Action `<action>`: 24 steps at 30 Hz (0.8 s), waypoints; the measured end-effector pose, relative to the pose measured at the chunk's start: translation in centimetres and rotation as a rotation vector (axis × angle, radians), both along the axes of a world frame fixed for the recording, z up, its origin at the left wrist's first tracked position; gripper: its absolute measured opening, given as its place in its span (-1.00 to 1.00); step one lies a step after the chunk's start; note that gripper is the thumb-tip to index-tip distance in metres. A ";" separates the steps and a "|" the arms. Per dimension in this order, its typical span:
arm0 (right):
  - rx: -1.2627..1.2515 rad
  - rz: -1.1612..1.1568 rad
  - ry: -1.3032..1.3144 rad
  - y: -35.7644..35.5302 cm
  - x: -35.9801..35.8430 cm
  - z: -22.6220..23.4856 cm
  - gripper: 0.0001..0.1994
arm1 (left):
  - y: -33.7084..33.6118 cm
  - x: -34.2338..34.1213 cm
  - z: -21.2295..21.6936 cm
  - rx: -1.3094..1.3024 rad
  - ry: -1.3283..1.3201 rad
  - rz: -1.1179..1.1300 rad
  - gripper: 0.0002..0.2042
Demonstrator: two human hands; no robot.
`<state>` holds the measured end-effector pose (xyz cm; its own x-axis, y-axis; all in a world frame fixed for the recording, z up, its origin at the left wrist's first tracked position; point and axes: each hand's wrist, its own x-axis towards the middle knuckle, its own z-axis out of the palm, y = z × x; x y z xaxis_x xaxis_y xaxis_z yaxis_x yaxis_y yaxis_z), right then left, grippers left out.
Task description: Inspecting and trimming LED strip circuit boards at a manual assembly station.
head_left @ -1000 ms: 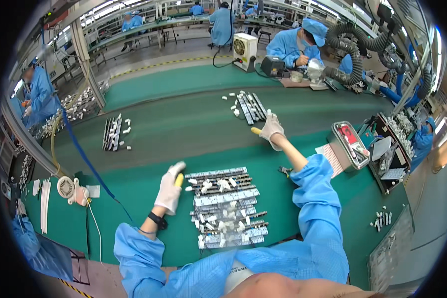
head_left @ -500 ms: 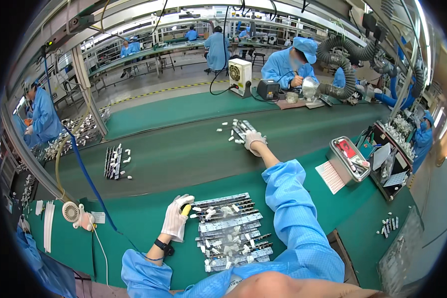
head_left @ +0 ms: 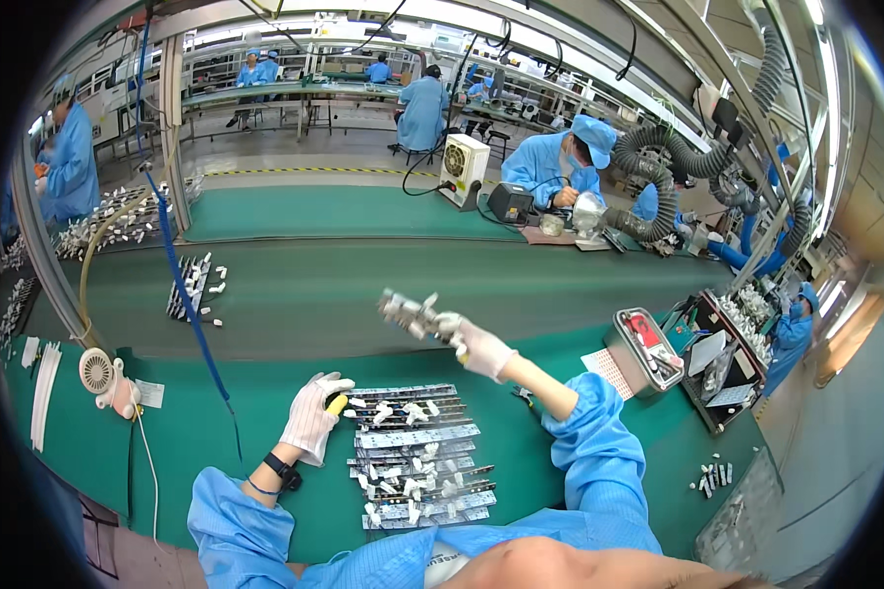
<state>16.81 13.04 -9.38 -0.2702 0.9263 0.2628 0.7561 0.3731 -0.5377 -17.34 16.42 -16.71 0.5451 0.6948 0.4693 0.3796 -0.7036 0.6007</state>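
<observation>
Gloves of white knit cover both hands: the right hand (head_left: 476, 344) grips a grey metal strip (head_left: 410, 312) above the green worktop (head_left: 295, 294); the left hand (head_left: 314, 417) clasps a yellow tool (head_left: 336, 403) beside stacked strips (head_left: 417, 456).

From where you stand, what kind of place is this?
Most likely an electronics assembly factory: long green workbenches, workers in blue coats and caps, and racks of small white parts under the gloved left hand.
</observation>
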 end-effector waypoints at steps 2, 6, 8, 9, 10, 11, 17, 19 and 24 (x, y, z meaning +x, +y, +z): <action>0.061 0.191 -0.232 -0.8 -1.5 -1.0 -0.61 | -0.4 0.0 0.3 -0.018 0.005 -0.001 -0.73; 0.008 0.358 -0.133 -0.4 -0.6 -3.2 -0.67 | -0.5 0.1 -0.2 -0.005 0.030 0.005 -0.74; -0.210 0.353 0.007 0.2 0.2 -2.7 -0.62 | -0.2 0.1 -0.7 -0.001 0.033 0.007 -0.74; -0.307 0.286 0.121 -0.3 -0.2 -1.4 -0.46 | 0.0 0.3 -0.7 0.009 0.033 -0.001 -0.74; -0.354 0.399 0.385 0.2 0.7 -1.3 -0.40 | 0.0 0.3 -0.4 0.000 0.051 0.004 -0.73; -0.395 0.509 0.652 0.5 1.2 -1.1 -0.33 | 0.1 0.4 -0.4 -0.002 0.059 -0.001 -0.73; 0.269 -0.187 -0.319 1.4 0.2 -1.5 -0.56 | 0.3 0.4 -0.2 0.006 0.001 -0.027 -0.64; 0.032 -0.128 -0.374 2.8 0.9 -6.0 -0.64 | 0.2 0.4 -0.2 0.000 0.009 -0.035 -0.64; 0.117 -0.195 -0.245 1.7 -0.3 -4.2 -0.71 | 0.6 0.4 -0.6 0.009 0.008 -0.038 -0.51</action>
